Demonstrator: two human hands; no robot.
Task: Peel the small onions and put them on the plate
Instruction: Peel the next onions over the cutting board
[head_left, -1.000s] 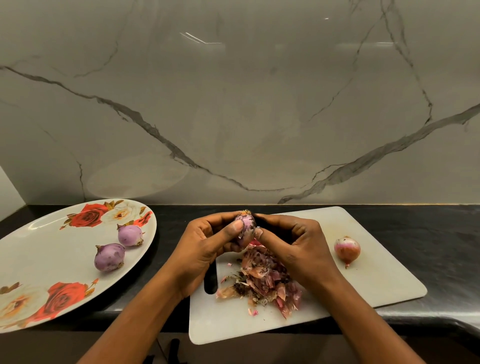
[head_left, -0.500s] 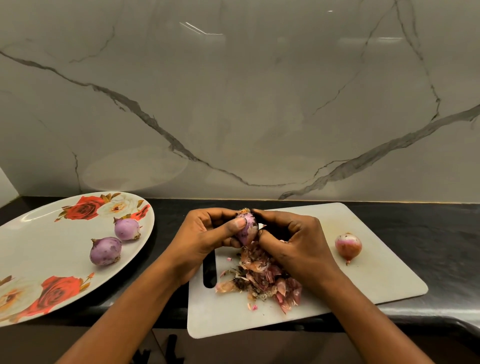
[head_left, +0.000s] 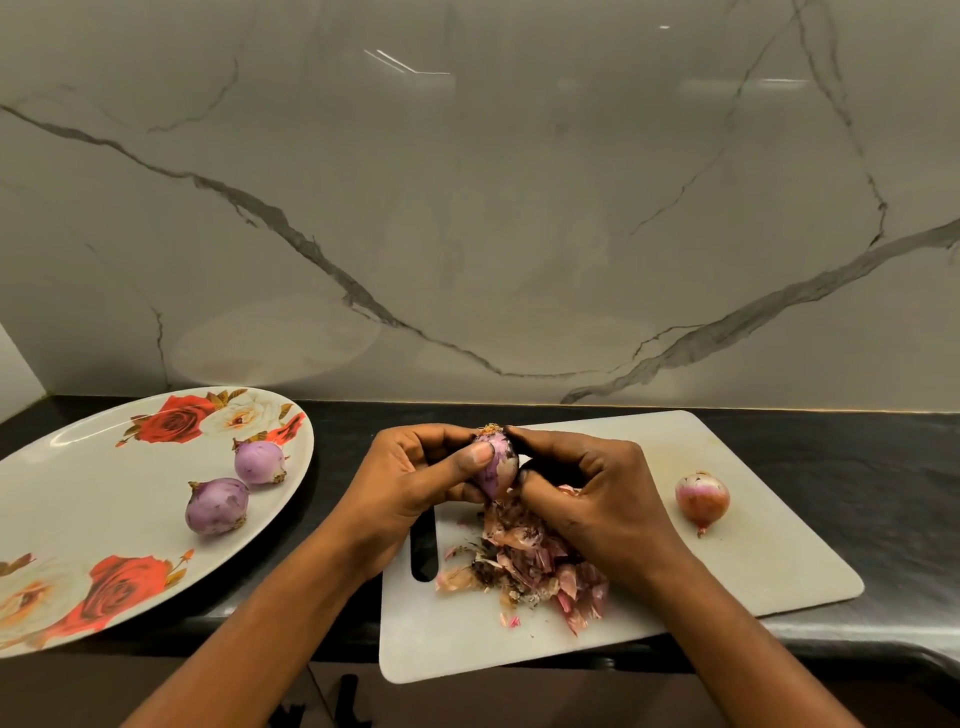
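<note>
Head view: left hand (head_left: 410, 493) and right hand (head_left: 587, 493) meet over the board (head_left: 753, 545), both grips pinching one onion (head_left: 496, 465).

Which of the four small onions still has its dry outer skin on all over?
The reddish-brown papery onion lying alone at the right of the white plastic cutting board; the others show bare purple flesh.

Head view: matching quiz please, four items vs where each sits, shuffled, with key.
1 peeled onions
2 unpeeled onion
3 part-peeled onion
4 peel heap

A held between left hand and right hand
B on floral plate
C alone, right side of cutting board
D mid-board, beneath the hands

Pairs: 1-B, 2-C, 3-A, 4-D
</note>
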